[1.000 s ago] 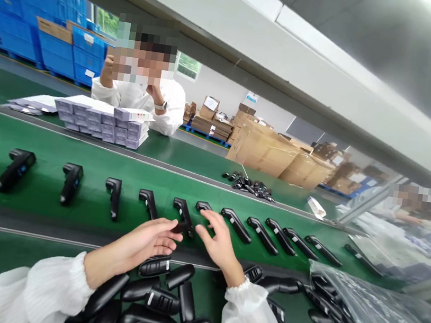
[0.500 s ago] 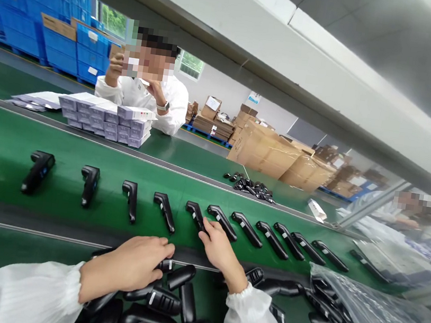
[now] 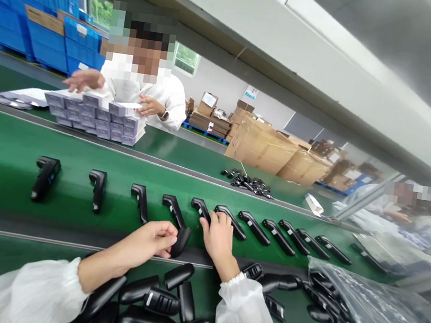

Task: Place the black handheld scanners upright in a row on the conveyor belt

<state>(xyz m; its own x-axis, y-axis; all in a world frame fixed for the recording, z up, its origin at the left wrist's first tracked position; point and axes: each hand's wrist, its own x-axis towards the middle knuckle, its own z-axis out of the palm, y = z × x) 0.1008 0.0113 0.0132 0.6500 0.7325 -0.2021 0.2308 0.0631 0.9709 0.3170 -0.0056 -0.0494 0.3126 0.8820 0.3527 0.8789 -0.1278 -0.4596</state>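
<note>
Black scanner (image 3: 181, 240) is pinched by the left hand (image 3: 156, 239) for the belt (image 3: 1, 147) row, while the right hand (image 3: 219, 237) presses spread fingers on another scanner (image 3: 201, 210).

Behind my green conveyor belt (image 3: 10, 138), stacked blue plastic crates (image 3: 21, 27) line the wall, brown cardboard cartons (image 3: 265, 150) beside a bright window (image 3: 185, 58).

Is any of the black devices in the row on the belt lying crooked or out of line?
No. The row of black devices on the green belt lies evenly spaced, heads pointing away. Only the piece in the left hand is off the row.
</note>
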